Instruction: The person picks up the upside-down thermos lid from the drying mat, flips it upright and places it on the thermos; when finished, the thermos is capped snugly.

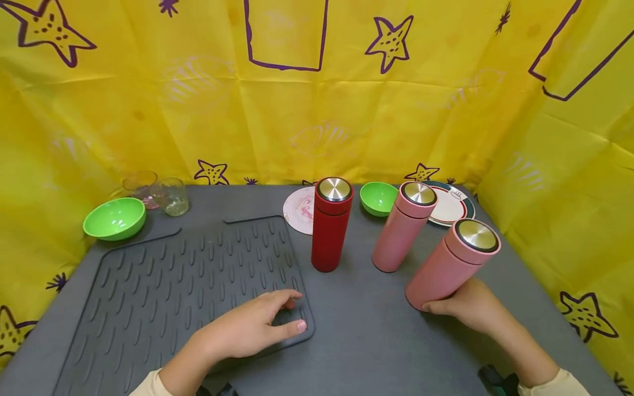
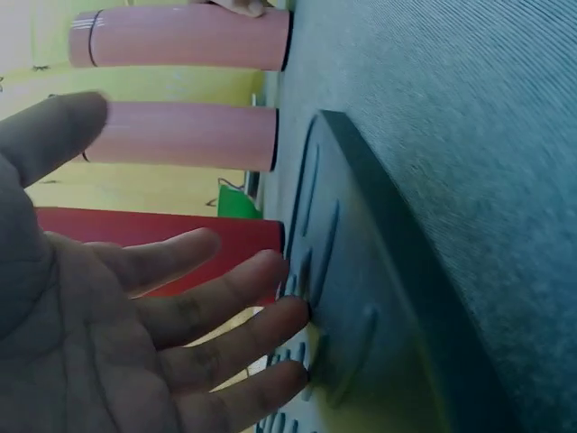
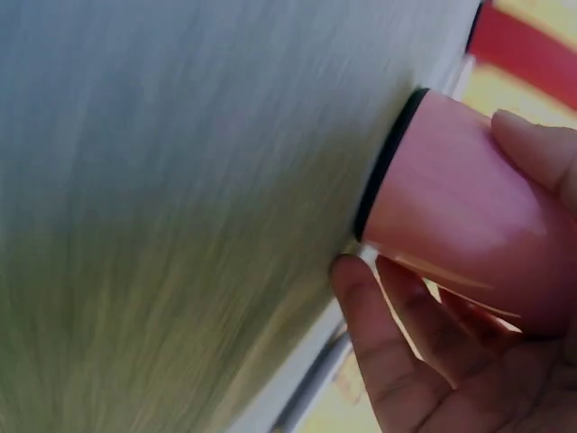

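Observation:
At the right, my right hand (image 1: 470,305) holds a pink vacuum flask (image 1: 448,267) low on its body. In the right wrist view the thumb (image 3: 536,149) lies on one side of the flask and the fingers reach round the other, near its dark base. A second pink vacuum flask (image 1: 402,231) stands just left of it, and a red vacuum flask (image 1: 331,231) farther left; all have shiny metal lid tops. My left hand (image 1: 247,324) holds nothing, its fingers loosely spread over the right front corner of a dark ribbed drying mat (image 1: 163,286).
Behind the mat are a green bowl (image 1: 115,220) and two clear glasses (image 1: 173,198). Another green bowl (image 1: 378,199), a pink patterned plate (image 1: 299,212) and a dark-rimmed plate (image 1: 453,203) lie behind the flasks. Yellow curtain (image 1: 317,110) surrounds the grey table.

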`<state>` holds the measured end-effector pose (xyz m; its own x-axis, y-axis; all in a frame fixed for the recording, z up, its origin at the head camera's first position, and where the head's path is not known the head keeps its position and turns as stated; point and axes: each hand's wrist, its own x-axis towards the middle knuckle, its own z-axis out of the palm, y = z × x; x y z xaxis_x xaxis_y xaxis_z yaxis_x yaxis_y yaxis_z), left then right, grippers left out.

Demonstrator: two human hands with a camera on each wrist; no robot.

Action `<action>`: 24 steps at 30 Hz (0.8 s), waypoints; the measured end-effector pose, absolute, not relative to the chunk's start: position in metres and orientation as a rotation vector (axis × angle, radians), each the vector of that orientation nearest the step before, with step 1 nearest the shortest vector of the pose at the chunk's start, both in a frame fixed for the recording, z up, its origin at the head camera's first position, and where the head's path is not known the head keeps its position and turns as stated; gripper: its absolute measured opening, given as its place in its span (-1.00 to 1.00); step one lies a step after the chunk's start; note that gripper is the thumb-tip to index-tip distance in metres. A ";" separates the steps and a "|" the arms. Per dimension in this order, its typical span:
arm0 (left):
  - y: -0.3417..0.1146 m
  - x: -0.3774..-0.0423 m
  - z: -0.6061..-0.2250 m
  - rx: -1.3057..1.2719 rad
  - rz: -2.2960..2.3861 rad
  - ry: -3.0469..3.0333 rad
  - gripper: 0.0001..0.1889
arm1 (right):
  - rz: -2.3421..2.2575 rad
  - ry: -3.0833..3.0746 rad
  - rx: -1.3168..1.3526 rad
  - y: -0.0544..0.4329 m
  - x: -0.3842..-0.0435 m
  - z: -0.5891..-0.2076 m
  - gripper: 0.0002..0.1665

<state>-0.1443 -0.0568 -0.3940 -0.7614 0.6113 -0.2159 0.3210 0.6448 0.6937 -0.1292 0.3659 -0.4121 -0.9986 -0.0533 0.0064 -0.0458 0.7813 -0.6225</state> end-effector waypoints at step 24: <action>-0.048 -0.140 -0.406 0.966 0.739 2.498 -0.37 | -1.011 2.979 0.133 0.466 -0.188 -0.423 -0.17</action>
<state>-0.1400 -0.0480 -0.4061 -0.7009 0.6992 -0.1406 0.5102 0.6293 0.5862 -0.1881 0.4656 -0.4233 -0.9964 0.0823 -0.0209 0.0781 0.7903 -0.6077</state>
